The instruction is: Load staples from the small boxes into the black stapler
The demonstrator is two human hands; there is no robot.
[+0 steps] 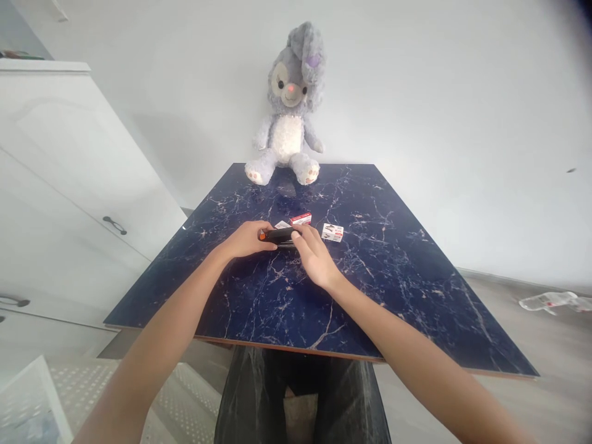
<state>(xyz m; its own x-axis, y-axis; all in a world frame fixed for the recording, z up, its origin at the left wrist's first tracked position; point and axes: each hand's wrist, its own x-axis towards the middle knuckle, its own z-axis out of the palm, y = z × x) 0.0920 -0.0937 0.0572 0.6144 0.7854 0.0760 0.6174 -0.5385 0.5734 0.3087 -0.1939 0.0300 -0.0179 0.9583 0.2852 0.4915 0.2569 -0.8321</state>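
Note:
Between my two hands, just above the middle of the dark blue table (pixel 259 308), is a black stapler (pixel 280 235) with an orange part at its left end and a thin metal strip below. My left hand (pixel 250 239) grips the left end, fingers behind and thumb in front. The right end is held by my right hand (pixel 314 256), its thumb lying along the top. Close behind the stapler lies a small red and white box (pixel 301 219), beside a white piece (pixel 282 225) partly hidden by it. A white box (pixel 332 232) with black and red print stands right of my right hand.
A grey plush rabbit (pixel 289 132) sits at the table's far edge against the wall. White cabinets (pixel 60 160) stand on the left. Below the near edge are my dark-clad legs (pixel 250 394). A clear plastic item (pixel 548 301) lies on the floor at right.

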